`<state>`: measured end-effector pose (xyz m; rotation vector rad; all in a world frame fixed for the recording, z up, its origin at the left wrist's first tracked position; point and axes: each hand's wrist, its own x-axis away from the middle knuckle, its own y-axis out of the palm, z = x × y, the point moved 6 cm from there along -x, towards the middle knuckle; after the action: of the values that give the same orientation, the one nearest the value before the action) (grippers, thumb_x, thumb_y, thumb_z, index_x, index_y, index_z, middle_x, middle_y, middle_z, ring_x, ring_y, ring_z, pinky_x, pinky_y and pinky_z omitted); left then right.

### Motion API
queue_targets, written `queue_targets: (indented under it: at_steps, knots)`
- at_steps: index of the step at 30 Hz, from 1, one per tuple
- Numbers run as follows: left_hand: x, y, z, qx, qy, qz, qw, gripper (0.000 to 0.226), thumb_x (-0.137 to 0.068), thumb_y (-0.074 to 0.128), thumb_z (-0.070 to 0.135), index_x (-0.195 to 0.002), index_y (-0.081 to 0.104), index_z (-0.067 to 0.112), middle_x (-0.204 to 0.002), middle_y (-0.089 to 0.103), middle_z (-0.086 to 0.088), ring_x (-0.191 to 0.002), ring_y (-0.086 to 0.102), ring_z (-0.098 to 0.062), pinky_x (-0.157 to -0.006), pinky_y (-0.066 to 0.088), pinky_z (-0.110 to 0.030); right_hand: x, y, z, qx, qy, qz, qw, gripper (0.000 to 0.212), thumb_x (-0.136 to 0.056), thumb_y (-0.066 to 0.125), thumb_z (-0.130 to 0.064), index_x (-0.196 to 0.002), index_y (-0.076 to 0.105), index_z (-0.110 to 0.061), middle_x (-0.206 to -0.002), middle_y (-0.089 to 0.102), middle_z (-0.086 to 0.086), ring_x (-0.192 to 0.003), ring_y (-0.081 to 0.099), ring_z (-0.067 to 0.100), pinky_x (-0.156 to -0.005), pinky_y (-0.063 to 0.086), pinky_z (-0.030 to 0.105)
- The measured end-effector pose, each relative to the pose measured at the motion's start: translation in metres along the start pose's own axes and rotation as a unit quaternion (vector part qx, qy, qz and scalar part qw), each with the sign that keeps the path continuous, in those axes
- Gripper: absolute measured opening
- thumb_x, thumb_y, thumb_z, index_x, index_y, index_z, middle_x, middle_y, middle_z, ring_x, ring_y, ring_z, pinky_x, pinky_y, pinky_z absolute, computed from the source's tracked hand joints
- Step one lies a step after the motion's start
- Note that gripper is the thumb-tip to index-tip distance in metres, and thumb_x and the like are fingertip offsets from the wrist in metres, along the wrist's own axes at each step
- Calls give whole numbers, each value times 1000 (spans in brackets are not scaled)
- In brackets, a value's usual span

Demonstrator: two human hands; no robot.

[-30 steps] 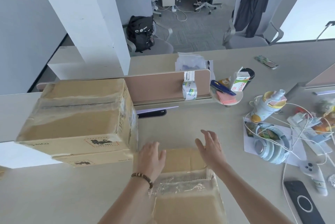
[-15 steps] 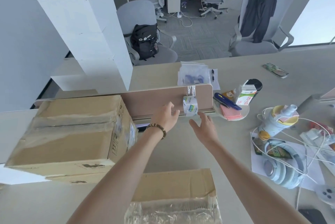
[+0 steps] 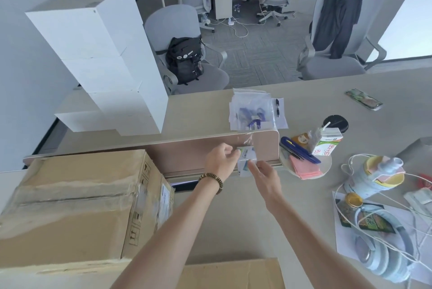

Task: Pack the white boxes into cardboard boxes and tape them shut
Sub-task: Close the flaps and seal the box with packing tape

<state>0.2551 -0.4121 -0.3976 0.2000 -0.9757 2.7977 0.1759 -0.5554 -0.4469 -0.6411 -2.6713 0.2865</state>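
I see both hands on the tape roll [image 3: 245, 162]: left hand [image 3: 221, 163] pinches its top, right hand [image 3: 265, 177] grips below. Sealed cardboard box [image 3: 70, 209] left of my hands looks done; box nearest me [image 3: 233, 273] prob. still needs tape. White boxes [image 3: 105, 62] beyond left hand still unpacked.

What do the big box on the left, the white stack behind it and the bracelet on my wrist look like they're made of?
Big box: brown corrugated cardboard, matte, with glossy clear tape wrinkled along its top. White stack: probably smooth matte paperboard, with crisp edges. Bracelet: dark round beads, perhaps wood.
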Motion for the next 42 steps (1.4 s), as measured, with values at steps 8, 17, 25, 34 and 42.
queue_targets:
  at_steps: [8,17,25,34,42]
  knots:
    - [-14,6,11,82,-45,9,996,26,-89,66,32,-106,71,13,-105,72,5,-98,64,-7,-75,42,-16,5,-9,-2,-21,-36,-6,999,32,-95,63,-35,-72,57,-14,-55,53,-17,-58,41,7,-60,30,28]
    - [-35,13,21,162,-144,5,976,18,-65,68,32,-60,65,15,-70,75,0,-75,72,-24,-85,59,-45,14,-23,-30,-58,-76,-41,995,37,-97,63,-31,-72,53,-6,-59,42,-8,-58,34,9,-52,24,21]
    - [-28,8,62,104,-76,43,991,9,-86,67,19,-78,67,15,-78,76,1,-78,70,-12,-63,53,-22,14,-37,-46,-103,-80,-29,991,41,-98,61,-30,-79,50,5,-69,37,1,-65,29,13,-50,21,19]
    - [8,2,78,77,81,123,986,11,-86,70,26,-79,64,22,-72,66,17,-70,60,9,-65,37,-1,32,-55,-53,-89,-110,-43,989,36,-99,59,-23,-66,47,-14,-61,35,-10,-59,27,8,-50,22,18]
    - [42,-10,28,177,4,107,978,24,-83,76,33,-82,61,14,-78,70,3,-70,62,-4,-61,44,-11,69,-47,-52,-20,-132,-131,982,40,-99,62,-25,-68,44,-7,-66,30,3,-64,25,16,-56,17,28]
